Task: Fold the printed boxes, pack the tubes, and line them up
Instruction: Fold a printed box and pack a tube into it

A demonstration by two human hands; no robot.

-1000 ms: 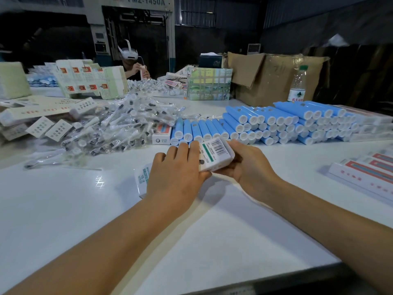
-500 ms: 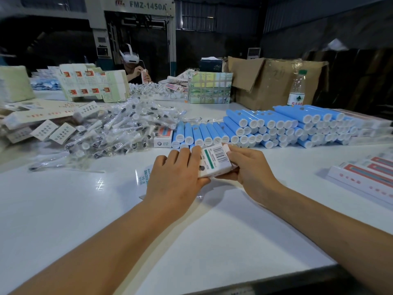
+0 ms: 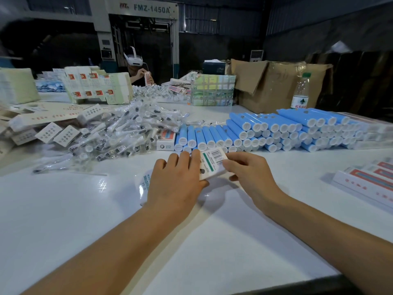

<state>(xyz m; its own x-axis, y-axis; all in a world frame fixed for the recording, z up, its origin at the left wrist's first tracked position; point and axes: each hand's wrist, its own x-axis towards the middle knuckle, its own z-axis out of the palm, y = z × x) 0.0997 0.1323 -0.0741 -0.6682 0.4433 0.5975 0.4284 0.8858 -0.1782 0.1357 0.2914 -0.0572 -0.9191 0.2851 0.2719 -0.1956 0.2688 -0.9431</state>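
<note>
White worktop (image 3: pixel 63 231), glossy, crossed by two bare forearms from the near edge. Left hand (image 3: pixel 176 182) laid palm-down over a printed box (image 3: pixel 212 162), fingers curled across its top, thumb tucked beneath the near edge. Right hand (image 3: pixel 248 173) gripping the same box at its right end, fingertips pinching the flap beside the barcode label. Box tilted, barcode end raised, held just above the worktop near its centre. Flat printed carton (image 3: pixel 144 184) partly hidden under the left hand. Just beyond the hands, blue tubes (image 3: pixel 265 133) with white caps, stacked in rows, caps facing forward. Left of these, a small red-and-white box (image 3: pixel 165 141) touching the first tube, then a loose heap of wrapped brush heads (image 3: pixel 119 133). At right, flat white-and-red cartons (image 3: pixel 365 182). Farther back, cardboard box (image 3: pixel 272 86), water bottle (image 3: pixel 301 92), second person (image 3: pixel 136 69) in a headset.
</note>
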